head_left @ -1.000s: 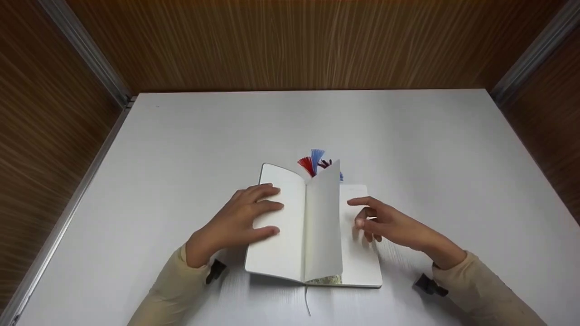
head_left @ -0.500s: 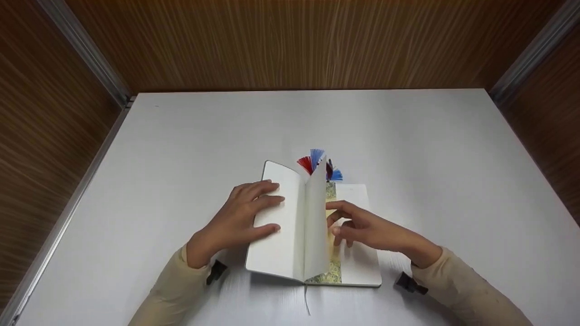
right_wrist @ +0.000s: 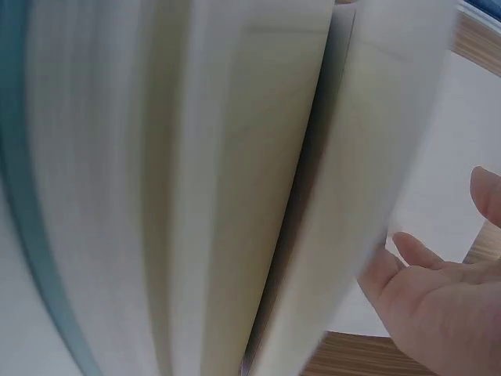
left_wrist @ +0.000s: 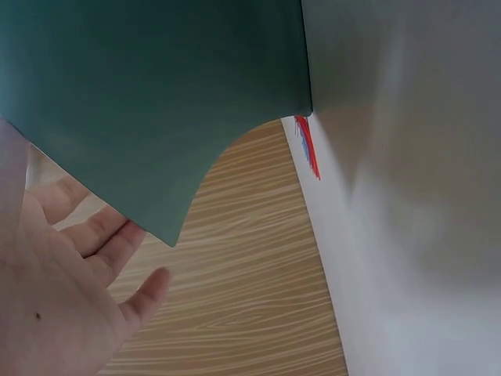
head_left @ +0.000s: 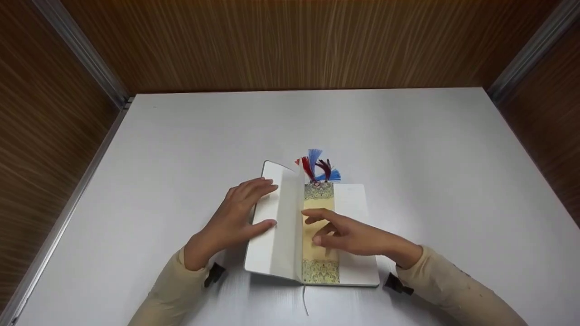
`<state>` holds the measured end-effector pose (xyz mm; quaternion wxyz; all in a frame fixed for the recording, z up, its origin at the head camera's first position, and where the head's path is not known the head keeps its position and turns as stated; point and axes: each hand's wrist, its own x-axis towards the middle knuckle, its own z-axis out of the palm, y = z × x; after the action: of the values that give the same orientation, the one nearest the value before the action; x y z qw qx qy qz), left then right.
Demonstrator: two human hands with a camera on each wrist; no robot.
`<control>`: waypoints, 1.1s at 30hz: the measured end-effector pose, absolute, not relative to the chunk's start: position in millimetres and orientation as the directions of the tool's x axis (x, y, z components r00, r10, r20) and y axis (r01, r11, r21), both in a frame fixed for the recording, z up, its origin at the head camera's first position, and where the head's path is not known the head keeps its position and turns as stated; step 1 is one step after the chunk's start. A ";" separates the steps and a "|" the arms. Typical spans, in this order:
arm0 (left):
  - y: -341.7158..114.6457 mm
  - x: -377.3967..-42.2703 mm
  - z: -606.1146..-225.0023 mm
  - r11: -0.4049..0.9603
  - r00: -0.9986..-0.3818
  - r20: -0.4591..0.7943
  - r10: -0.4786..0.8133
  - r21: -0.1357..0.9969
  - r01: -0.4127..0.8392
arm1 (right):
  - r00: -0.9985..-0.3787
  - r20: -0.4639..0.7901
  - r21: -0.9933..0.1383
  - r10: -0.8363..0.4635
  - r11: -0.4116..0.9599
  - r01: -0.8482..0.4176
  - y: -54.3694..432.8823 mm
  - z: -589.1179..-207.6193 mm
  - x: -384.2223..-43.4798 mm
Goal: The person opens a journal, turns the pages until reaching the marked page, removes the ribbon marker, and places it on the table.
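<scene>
A notebook [head_left: 355, 267] lies opened in the head view, its left part raised off the table. Across that left page, the left hand [head_left: 235, 215] spreads its fingers and thumb near the outer edge; the left wrist view shows the green cover [left_wrist: 156, 102] from outside. A turning leaf [head_left: 287, 231] stands nearly upright at the spine. The right hand [head_left: 355, 237] has its extended index fingertip right at this leaf, other fingers loosely bent. Below that hand lies a yellow bookmark [head_left: 319, 206] with patterned ends. Red, blue and maroon tassels [head_left: 325, 168] stick out at the top.
A thin ribbon [head_left: 305, 301] trails from the notebook's bottom edge onto the white table [head_left: 204, 136]. Wood-grain panels [head_left: 308, 45] enclose the table at the back and sides. Small black devices [head_left: 398, 284] sit under both wrists.
The right hand has moved left from the right page, and the leaf has swung left toward the spine, uncovering the bookmark. The left hand has barely shifted.
</scene>
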<state>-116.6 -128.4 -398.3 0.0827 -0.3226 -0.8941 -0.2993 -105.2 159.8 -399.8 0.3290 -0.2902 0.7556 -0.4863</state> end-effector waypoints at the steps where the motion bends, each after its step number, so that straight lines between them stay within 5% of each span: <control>1: -128.7 -116.5 -398.7 0.609 -0.781 0.342 0.522 0.492 0.622 | -0.611 -0.216 -0.925 -0.762 0.360 -0.122 158.5 -399.8 -104.6; 21: -133.1 -114.4 -389.6 0.484 -0.777 0.383 0.499 0.621 0.617 | -0.558 -0.251 -0.906 -0.791 0.394 -0.152 138.2 -399.1 -94.7; 33: -124.1 -115.1 -386.6 0.557 -0.743 0.346 0.573 0.501 0.662 | -0.533 -0.244 -0.900 -0.810 0.394 -0.187 136.6 -399.3 -95.8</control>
<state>-115.1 -124.1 -386.6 0.0714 -0.3512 -0.8795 -0.3131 -95.8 136.6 -399.3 0.3536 -0.3297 0.7563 -0.4409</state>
